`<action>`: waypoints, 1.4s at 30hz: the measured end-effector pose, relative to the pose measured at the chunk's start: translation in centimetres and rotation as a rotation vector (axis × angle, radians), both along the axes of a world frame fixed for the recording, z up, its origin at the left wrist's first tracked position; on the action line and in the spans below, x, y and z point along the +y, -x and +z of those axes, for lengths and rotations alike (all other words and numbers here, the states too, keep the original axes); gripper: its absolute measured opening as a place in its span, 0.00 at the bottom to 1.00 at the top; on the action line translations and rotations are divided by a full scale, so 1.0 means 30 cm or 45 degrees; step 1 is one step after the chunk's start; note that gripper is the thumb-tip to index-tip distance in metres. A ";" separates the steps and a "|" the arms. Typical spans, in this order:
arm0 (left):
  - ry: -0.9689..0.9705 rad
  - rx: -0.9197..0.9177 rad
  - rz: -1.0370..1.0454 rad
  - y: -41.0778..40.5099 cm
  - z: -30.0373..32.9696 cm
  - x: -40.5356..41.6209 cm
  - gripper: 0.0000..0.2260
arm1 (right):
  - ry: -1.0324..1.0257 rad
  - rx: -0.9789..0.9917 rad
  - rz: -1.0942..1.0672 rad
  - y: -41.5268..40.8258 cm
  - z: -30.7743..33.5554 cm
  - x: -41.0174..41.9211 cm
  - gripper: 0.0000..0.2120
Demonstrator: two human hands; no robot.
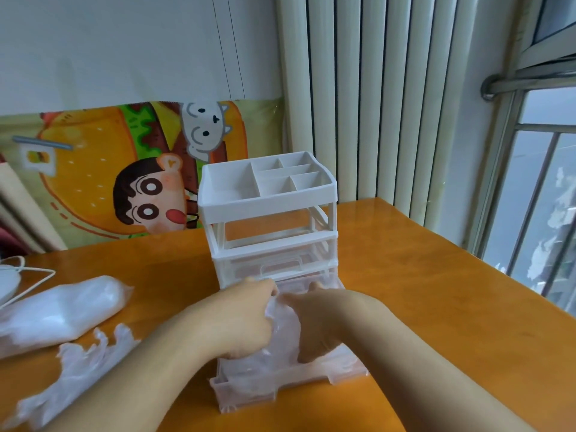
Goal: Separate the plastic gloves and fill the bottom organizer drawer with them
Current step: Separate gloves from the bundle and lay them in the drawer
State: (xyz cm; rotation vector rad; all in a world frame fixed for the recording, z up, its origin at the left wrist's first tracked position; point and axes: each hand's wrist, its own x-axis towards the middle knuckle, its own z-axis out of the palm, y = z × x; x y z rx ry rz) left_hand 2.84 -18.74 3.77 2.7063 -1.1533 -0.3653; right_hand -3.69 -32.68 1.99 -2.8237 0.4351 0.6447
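I see both hands in the pulled-out drawer at 6 o'clock: left hand and right hand clutch crinkled, translucent gloves. A loose glove lies at 8 o'clock.

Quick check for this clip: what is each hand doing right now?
Left hand: fingers curled, gripping the plastic gloves in the pulled-out bottom drawer.
Right hand: down in the same drawer on the gloves; grip cannot be told.
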 end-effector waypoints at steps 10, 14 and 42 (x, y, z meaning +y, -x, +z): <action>-0.098 -0.128 0.188 0.030 -0.085 -0.113 0.14 | 0.038 0.121 0.002 -0.013 -0.029 0.022 0.41; -0.114 -0.052 0.227 0.016 -0.177 -0.075 0.24 | -0.038 -0.007 -0.015 0.008 -0.046 0.000 0.47; -0.107 0.105 0.309 0.008 -0.113 -0.105 0.26 | -0.451 -0.625 -0.308 0.093 -0.022 -0.027 0.31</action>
